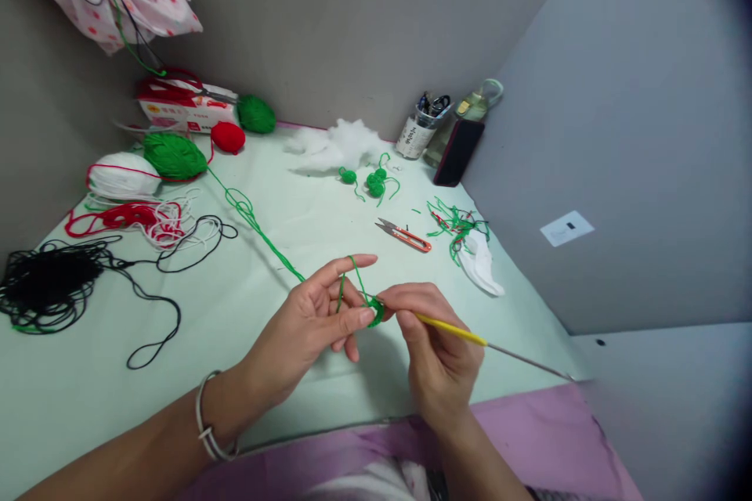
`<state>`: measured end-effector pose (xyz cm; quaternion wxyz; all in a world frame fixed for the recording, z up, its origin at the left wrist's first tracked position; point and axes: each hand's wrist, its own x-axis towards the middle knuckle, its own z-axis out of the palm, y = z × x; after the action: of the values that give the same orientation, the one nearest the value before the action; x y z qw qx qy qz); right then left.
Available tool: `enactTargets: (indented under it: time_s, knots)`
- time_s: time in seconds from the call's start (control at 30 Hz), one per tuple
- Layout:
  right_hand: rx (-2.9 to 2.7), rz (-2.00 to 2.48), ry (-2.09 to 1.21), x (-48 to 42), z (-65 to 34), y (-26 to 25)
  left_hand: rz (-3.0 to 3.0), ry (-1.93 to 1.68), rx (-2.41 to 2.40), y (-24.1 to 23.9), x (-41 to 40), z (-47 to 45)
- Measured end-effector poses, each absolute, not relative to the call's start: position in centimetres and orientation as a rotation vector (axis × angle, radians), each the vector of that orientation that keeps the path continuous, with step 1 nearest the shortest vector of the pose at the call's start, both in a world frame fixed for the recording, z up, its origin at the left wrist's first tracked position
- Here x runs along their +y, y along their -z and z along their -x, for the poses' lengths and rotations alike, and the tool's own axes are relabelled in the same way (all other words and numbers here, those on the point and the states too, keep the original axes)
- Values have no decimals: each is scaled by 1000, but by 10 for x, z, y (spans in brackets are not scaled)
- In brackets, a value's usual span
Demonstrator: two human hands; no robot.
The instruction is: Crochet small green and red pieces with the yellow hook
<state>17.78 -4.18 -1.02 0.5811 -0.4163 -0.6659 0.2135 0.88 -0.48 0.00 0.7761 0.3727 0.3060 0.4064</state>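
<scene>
Firstly, near edge: a purple cloth point(529, 423) lies along the front of the pale green tabletop point(329, 211).
Left wrist: wears a silver-coloured metal bangle point(204, 432).
Left hand point(317, 313): partly closed; thumb and fingers pinch a small green crocheted yarn piece point(376, 317), while the index finger extends with green yarn looped over it.
Right hand point(440, 344): closed in a pen-like grip on a slim metal crochet hook with yellow handle point(450, 327), one end at the crocheted piece.
Crocheted piece: between both hands, above the tabletop.
Left side: a loose tangle of black cord point(50, 278); beyond it, red yarn point(135, 217) and white strands.
Middle: orange-handled metal thread snips point(411, 237), lying apart from the hands.
Right side: green and red yarn scraps point(455, 219) beside a crumpled white piece point(479, 262).
Farther in: small green yarn balls point(376, 184) near fluffy white stuffing point(346, 145).
Back left: a large green yarn ball point(175, 156), its strand running toward the left hand, beside a white yarn ball point(123, 176).
Back right: a dark phone point(460, 154) leans upright near a labelled cup point(416, 135).
</scene>
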Motion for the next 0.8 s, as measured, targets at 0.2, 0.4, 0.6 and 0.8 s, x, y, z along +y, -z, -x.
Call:
enactTargets:
  time_s: [0.2, 0.4, 0.6, 0.8]
  knots:
    - [-1454, 996, -502, -43, -175, 16, -791, -876, 692, 0, -4, -6]
    - [-1440, 986, -505, -45, -172, 15, -756, -855, 703, -4, -3, -5]
    - [-1667, 1028, -164, -52, -175, 27, -727, -853, 707, -7, -2, -6]
    - [-1721, 992, -148, -52, -176, 34, -712, -853, 725, -8, -4, -6]
